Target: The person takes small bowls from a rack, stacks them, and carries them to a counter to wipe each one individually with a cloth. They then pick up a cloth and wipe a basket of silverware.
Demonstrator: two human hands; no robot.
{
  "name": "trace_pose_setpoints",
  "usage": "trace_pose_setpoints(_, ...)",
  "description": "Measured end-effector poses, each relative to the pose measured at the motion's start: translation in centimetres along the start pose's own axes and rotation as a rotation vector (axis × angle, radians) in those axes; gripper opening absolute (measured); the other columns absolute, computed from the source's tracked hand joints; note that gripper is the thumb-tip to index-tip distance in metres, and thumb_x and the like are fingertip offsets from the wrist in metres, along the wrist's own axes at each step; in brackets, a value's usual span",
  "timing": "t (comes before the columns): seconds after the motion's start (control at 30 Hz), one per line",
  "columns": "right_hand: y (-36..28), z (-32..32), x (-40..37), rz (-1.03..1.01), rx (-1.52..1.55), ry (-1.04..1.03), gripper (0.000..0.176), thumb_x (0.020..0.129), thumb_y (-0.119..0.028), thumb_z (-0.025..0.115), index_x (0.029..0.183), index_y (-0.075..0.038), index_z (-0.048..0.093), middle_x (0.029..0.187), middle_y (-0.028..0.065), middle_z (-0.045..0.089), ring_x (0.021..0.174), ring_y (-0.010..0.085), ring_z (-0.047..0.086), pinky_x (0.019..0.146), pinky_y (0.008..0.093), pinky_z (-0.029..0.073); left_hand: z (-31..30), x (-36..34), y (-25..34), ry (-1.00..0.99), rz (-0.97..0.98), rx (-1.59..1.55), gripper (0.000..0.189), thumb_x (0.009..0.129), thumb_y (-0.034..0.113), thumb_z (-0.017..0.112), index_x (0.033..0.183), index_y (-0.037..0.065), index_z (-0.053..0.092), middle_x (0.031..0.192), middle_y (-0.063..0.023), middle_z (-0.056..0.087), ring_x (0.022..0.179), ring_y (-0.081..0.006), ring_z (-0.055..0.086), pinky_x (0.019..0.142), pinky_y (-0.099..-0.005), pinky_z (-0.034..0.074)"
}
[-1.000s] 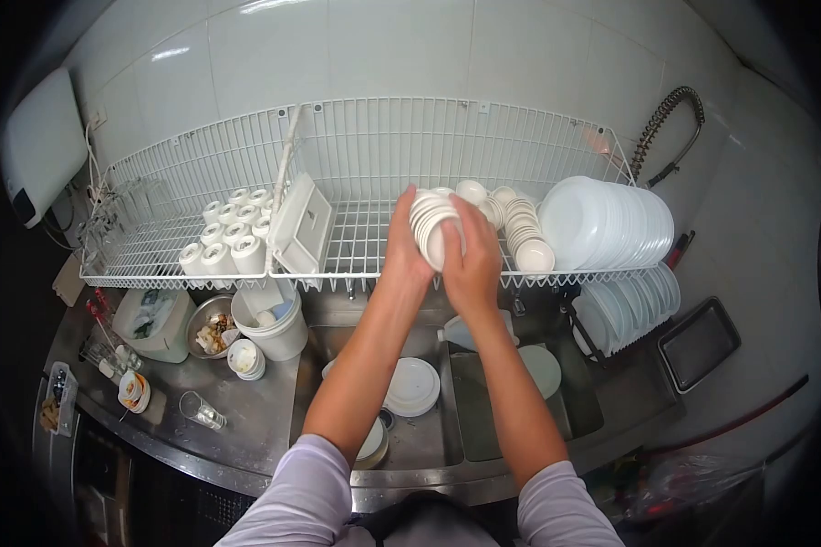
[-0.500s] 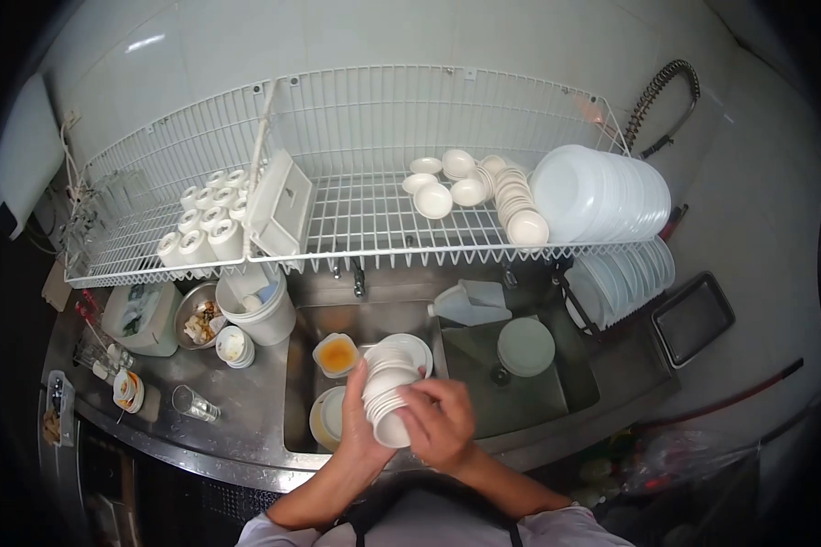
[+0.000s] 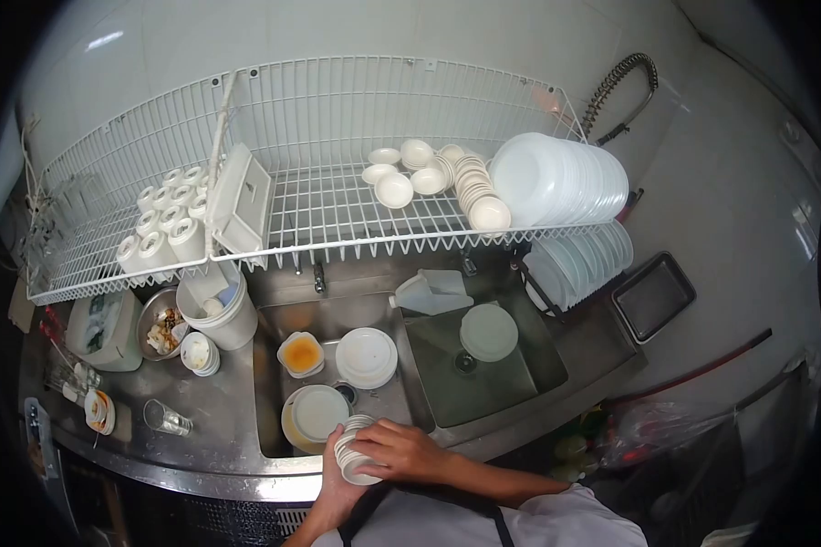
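Both hands hold a stack of small white dishes (image 3: 354,449) low and close to the body, just over the front edge of the sink (image 3: 266,387). The right hand (image 3: 403,450) lies across the top and side of the stack, its grip closed on the rims. The left hand (image 3: 336,489) seems to cup the stack from beneath, also closed on it, though its fingers are mostly hidden.

In the basin just beyond sit a large round dish (image 3: 316,415), a white plate (image 3: 367,357) and a bowl of orange liquid (image 3: 301,354).

The stack lies tilted on its side rather than upright, so the outer dishes could fan out and slide free if either grip slackens. They would then fall onto the crockery in the sink or the steel counter (image 3: 205,438) and chip.
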State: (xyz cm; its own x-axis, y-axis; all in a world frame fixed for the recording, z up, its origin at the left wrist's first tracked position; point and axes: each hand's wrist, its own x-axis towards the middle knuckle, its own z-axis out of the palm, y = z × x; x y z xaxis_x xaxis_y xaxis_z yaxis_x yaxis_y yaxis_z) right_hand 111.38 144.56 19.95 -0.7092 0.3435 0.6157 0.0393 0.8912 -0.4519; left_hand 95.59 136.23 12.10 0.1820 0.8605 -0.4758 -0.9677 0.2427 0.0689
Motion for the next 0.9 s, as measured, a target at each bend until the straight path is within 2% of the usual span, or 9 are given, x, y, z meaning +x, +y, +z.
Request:
trace_pose_setpoints(0.1,1.6,-2.1,1.3,0.002,-0.071,0.039,0.036,0.082,-0.024,0.085,0.109,-0.003,0.074,0.107,0.0129,0.072,0.097,0.0297,0.072,0.084,0.0391,0.060,-2.2,0.3,-0.3,0.006,-0.050,-0.071,0.049,0.101,0.046,0.054,0.121,0.002,0.062,0.108,-0.0173,0.069,0.099,-0.0327,0.069,0.089,-0.0457,0.059)
trace_pose_setpoints(0.17,4.9,-5.6,3.7,-0.044,-0.452,0.180,0.039,0.080,-0.024,0.083,0.111,-0.003,0.071,0.111,0.0133,0.071,0.106,0.0303,0.068,0.086,0.0394,0.058,-1.9,-0.2,-0.7,0.083,-0.179,-0.170,0.054,0.100,0.044,0.055,0.126,-0.003,0.058,0.113,-0.0222,0.067,0.104,-0.0364,0.067,0.091,-0.0477,0.058)
trace_pose_setpoints(0.23,6.9,-12.3,9.5,0.022,-0.647,0.392,0.036,0.085,-0.021,0.080,0.112,-0.001,0.068,0.108,0.0158,0.070,0.101,0.0374,0.066,0.088,0.0457,0.054,-2.0,-0.5,-0.5,0.059,-0.211,-0.215,0.057,0.099,0.043,0.057,0.130,-0.005,0.055,0.117,-0.0247,0.064,0.107,-0.0379,0.065,0.094,-0.0487,0.058)
trace_pose_setpoints(0.3,11.9,-17.0,12.6,0.193,-0.951,0.517,0.049,0.089,-0.029,0.077,0.126,0.000,0.062,0.104,0.0191,0.067,0.096,0.0387,0.064,0.081,0.0480,0.053,-2.2,-0.7,-0.6,0.033,-0.248,-0.264,0.060,0.099,0.041,0.058,0.134,-0.007,0.051,0.120,-0.0273,0.062,0.109,-0.0395,0.064,0.096,-0.0497,0.057)
trace_pose_setpoints(0.37,15.7,-20.4,14.6,0.573,-1.042,0.389,0.066,0.086,-0.040,0.079,0.133,0.001,0.057,0.109,0.0240,0.067,0.102,0.0398,0.066,0.084,0.0484,0.054,-2.5,-0.8,-0.7,0.023,-0.252,-0.262,0.061,0.098,0.041,0.059,0.134,-0.007,0.051,0.119,-0.0269,0.062,0.109,-0.0395,0.064,0.095,-0.0496,0.057)
trace_pose_setpoints(0.47,18.9,-22.4,16.6,0.932,-0.830,0.135,0.082,0.080,-0.048,0.081,0.139,0.002,0.052,0.116,0.0286,0.066,0.109,0.0420,0.067,0.089,0.0480,0.055,-2.7,-1.0,-0.4,0.007,-0.210,-0.203,0.062,0.097,0.041,0.061,0.134,-0.007,0.051,0.118,-0.0270,0.062,0.108,-0.0395,0.064,0.095,-0.0496,0.057)
trace_pose_setpoints(0.57,20.8,-22.8,17.1,0.940,-0.861,0.002,0.091,0.074,-0.049,0.081,0.144,-0.001,0.049,0.123,0.0311,0.063,0.113,0.0443,0.066,0.092,0.0486,0.055,-4.6,-0.6,-0.1,-0.015,-0.220,-0.224,0.066,0.097,0.042,0.062,0.137,-0.008,0.048,0.123,-0.0276,0.060,0.110,-0.0389,0.064,0.096,-0.0506,0.056)
trace_pose_setpoints(0.87,20.5,-21.1,16.1,0.700,-0.883,0.427,0.077,0.080,-0.044,0.080,0.143,-0.006,0.057,0.120,0.0276,0.063,0.111,0.0445,0.065,0.094,0.0492,0.054,-5.0,-1.1,1.0,0.003,-0.177,-0.184,0.060,0.098,0.043,0.060,0.132,-0.006,0.052,0.119,-0.0279,0.062,0.107,-0.0396,0.066,0.094,-0.0517,0.057)
trace_pose_setpoints(0.9,20.9,-21.2,16.3,0.724,-0.879,0.351,0.078,0.080,-0.045,0.080,0.144,-0.006,0.056,0.121,0.0274,0.063,0.111,0.0442,0.065,0.094,0.0494,0.054,-4.9,-1.2,1.2,0.014,-0.174,-0.189,0.059,0.099,0.043,0.058,0.131,-0.006,0.053,0.117,-0.0284,0.063,0.106,-0.0405,0.066,0.094,-0.0524,0.057)
